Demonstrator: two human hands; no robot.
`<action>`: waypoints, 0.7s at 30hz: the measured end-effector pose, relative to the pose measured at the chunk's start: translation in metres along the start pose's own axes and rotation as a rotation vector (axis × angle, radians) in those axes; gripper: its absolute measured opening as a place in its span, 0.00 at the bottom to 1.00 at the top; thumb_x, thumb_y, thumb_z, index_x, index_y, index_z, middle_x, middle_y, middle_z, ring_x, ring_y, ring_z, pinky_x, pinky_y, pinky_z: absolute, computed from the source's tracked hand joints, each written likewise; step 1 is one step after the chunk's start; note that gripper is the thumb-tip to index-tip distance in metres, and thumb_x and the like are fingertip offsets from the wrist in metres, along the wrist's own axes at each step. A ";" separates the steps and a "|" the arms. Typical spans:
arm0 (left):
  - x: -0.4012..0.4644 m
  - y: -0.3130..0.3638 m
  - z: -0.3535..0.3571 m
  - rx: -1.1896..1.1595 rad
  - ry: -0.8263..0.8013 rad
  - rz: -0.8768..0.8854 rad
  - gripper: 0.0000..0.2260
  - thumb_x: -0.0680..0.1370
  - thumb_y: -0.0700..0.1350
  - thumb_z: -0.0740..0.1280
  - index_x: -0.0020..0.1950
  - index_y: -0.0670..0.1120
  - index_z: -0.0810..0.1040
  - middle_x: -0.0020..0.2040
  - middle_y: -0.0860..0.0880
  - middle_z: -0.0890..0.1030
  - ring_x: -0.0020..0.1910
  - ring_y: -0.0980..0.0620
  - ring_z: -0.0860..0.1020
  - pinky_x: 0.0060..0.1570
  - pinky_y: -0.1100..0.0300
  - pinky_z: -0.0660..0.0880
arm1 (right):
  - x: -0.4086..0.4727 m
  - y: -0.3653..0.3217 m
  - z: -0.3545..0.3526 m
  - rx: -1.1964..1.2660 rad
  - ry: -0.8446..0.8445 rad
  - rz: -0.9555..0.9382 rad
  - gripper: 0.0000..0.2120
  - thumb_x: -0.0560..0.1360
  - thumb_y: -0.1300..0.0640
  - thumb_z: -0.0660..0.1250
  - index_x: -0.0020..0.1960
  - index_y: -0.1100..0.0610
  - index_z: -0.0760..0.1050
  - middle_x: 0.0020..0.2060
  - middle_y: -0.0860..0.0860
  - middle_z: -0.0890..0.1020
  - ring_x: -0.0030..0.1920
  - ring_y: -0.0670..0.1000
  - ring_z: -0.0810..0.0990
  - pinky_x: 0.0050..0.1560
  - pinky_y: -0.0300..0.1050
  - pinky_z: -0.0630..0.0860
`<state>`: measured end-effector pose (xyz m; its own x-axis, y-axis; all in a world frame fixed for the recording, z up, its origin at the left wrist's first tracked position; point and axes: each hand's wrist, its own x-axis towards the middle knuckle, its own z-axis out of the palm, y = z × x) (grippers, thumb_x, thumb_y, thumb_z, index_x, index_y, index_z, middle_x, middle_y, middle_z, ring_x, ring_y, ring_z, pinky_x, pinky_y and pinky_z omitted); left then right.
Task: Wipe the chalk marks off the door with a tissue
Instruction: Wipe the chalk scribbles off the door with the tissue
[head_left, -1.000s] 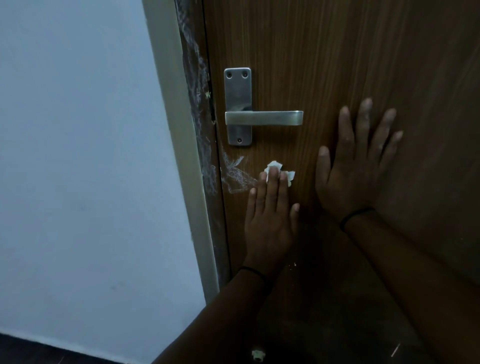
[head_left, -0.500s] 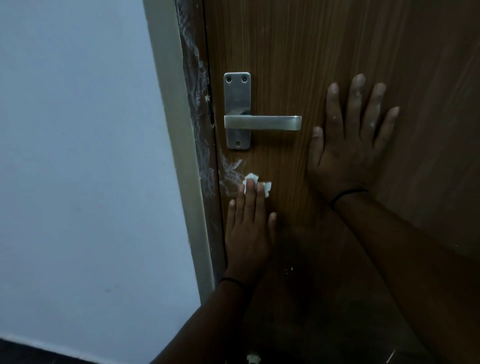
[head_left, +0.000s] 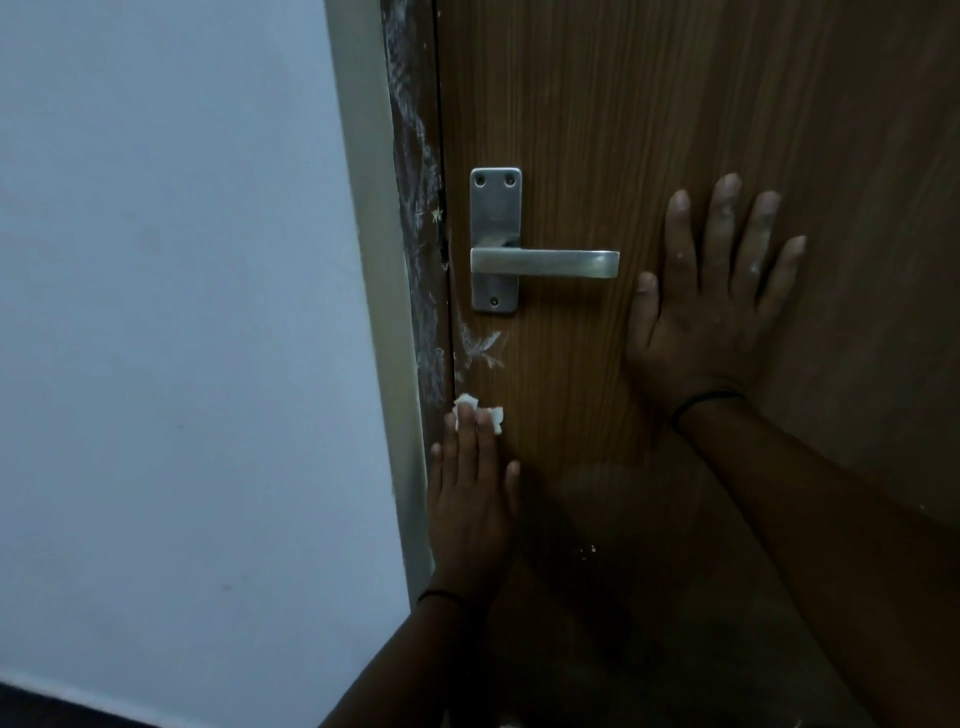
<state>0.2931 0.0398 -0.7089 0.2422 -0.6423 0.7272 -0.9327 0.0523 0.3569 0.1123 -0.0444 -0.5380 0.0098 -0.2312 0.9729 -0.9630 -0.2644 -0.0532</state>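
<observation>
Your left hand (head_left: 470, 499), fingers straight, presses one tissue (head_left: 480, 410) at door (head_left: 675, 104) left edge, below chalk marks (head_left: 480, 348); right hand (head_left: 711, 306) flat, spread beside one handle (head_left: 545, 262).

The door (head_left: 675, 104) is brown wood with thin lines of grain and a soft shine. The handle (head_left: 545, 263) at the middle is smooth grey metal, a bit dull. The tissue (head_left: 493, 415) is soft white crumpled paper, and the wall (head_left: 182, 312) on the left looks flat and matt.

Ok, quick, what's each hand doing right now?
Left hand: open, straight fingers pressing the tissue against the door.
Right hand: open, flat on the door, holding nothing.
</observation>
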 end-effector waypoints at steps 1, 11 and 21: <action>0.008 0.002 -0.001 -0.005 0.027 -0.008 0.29 0.84 0.54 0.53 0.81 0.45 0.48 0.82 0.46 0.47 0.81 0.48 0.46 0.78 0.44 0.50 | 0.000 0.000 0.001 -0.002 0.006 -0.004 0.28 0.83 0.45 0.49 0.81 0.51 0.49 0.80 0.56 0.53 0.79 0.62 0.50 0.76 0.67 0.48; 0.040 0.016 -0.010 0.012 0.099 0.008 0.30 0.84 0.55 0.52 0.81 0.45 0.44 0.82 0.46 0.45 0.81 0.49 0.44 0.78 0.45 0.51 | -0.001 0.002 0.003 0.013 0.003 -0.004 0.29 0.83 0.45 0.50 0.81 0.51 0.48 0.80 0.56 0.52 0.80 0.61 0.49 0.77 0.66 0.47; 0.077 0.030 -0.029 0.113 0.153 0.056 0.32 0.83 0.57 0.52 0.81 0.43 0.47 0.82 0.45 0.47 0.81 0.48 0.45 0.78 0.50 0.47 | -0.001 0.002 0.008 0.010 0.022 -0.009 0.29 0.82 0.46 0.51 0.81 0.51 0.50 0.80 0.56 0.52 0.80 0.61 0.49 0.76 0.66 0.47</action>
<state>0.2922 0.0142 -0.6248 0.2188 -0.5169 0.8276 -0.9679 -0.0070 0.2514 0.1126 -0.0523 -0.5411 0.0124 -0.2080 0.9781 -0.9601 -0.2759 -0.0465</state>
